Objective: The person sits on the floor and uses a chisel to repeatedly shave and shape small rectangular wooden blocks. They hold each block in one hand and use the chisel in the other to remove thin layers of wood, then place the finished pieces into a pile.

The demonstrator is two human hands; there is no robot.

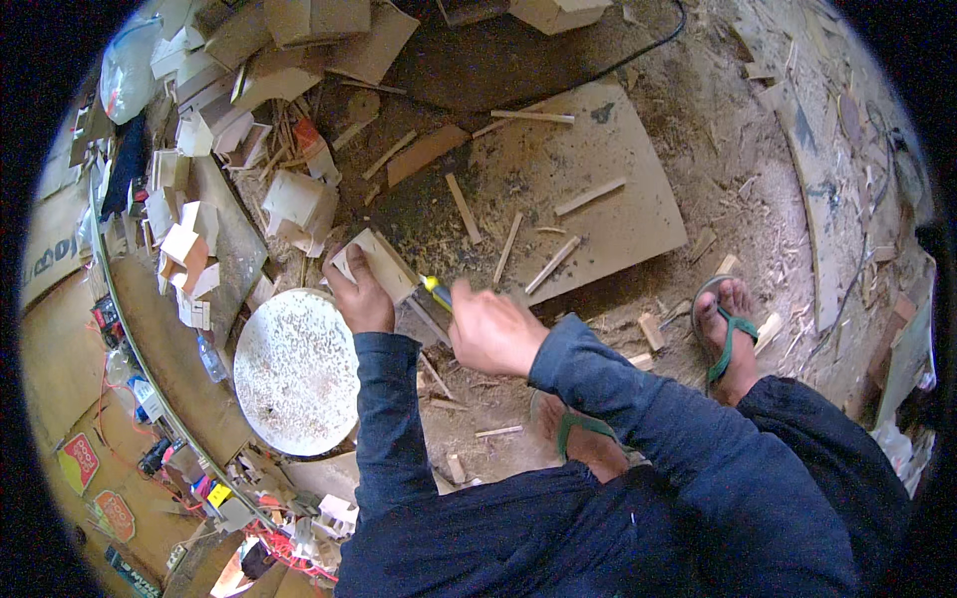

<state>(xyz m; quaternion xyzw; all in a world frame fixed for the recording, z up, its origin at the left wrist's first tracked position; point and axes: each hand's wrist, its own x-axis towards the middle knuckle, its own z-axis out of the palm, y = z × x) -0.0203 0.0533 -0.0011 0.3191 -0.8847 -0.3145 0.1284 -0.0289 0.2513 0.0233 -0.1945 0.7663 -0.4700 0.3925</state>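
Observation:
My left hand (361,291) grips a small pale wooden box (389,264), thumb on its upper face. To the right of the box, my right hand (493,329) is closed around a tool with a yellow and dark handle (435,289). The tool's end lies close to the box's right side; motion blur and the fingers hide its kind. Just left of my left forearm stands a round white speckled disc (297,371), like a stool top. A similar pale wooden box piece (301,207) lies beyond my left hand.
A large flat board (628,149) lies on the dusty ground ahead, with several thin wood strips (590,196) on it. Wooden boxes (189,254) pile up at the left, beside a long curved edge (140,344). My sandalled foot (731,334) rests at the right near small offcuts (651,332).

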